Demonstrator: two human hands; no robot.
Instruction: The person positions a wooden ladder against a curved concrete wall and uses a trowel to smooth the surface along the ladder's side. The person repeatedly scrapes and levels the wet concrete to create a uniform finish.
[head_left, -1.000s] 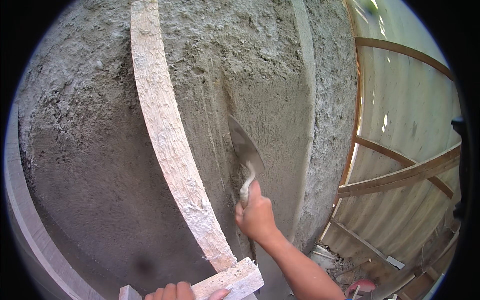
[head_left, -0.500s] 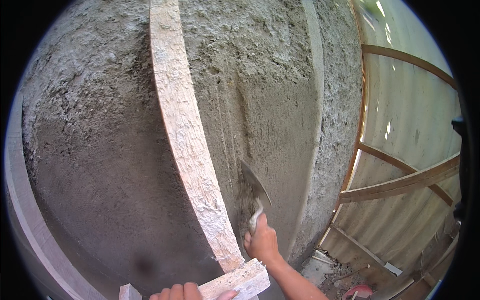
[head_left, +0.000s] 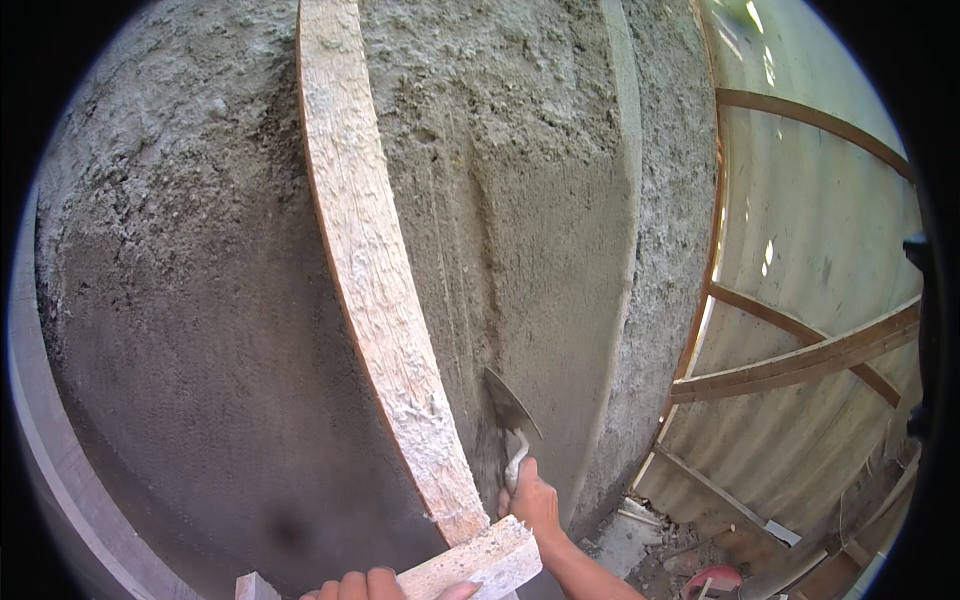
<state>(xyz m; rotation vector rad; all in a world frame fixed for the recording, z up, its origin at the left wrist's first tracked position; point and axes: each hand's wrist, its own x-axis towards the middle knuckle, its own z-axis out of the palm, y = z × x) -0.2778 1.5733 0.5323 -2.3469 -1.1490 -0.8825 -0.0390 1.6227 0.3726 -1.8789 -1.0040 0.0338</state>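
Note:
My right hand (head_left: 532, 505) is wrapped around the curved handle of a pointed trowel (head_left: 512, 408). The trowel's grey blade is against the wet cement plaster (head_left: 560, 270), at the lower end of a vertical groove. Just left of it, a long cement-crusted wooden plank (head_left: 375, 270) stands along the wall. Across its foot lies a short wooden piece (head_left: 480, 562), also flecked with cement. My left hand (head_left: 362, 586) grips this piece at the lower edge, the fingers curled over and a thumb on its near side; the rest is cut off.
Rough, unsmoothed plaster (head_left: 500, 60) covers the upper wall. A pale board (head_left: 80, 500) curves along the far left, and a wood end (head_left: 256, 587) shows at the bottom. Corrugated sheeting with wooden braces (head_left: 800, 370) stands right, above rubble and a red container (head_left: 712, 582).
My right hand has drawn the trowel downward along the wall beside the plank. My left hand keeps its grip on the short wooden piece. The view has shifted slightly.

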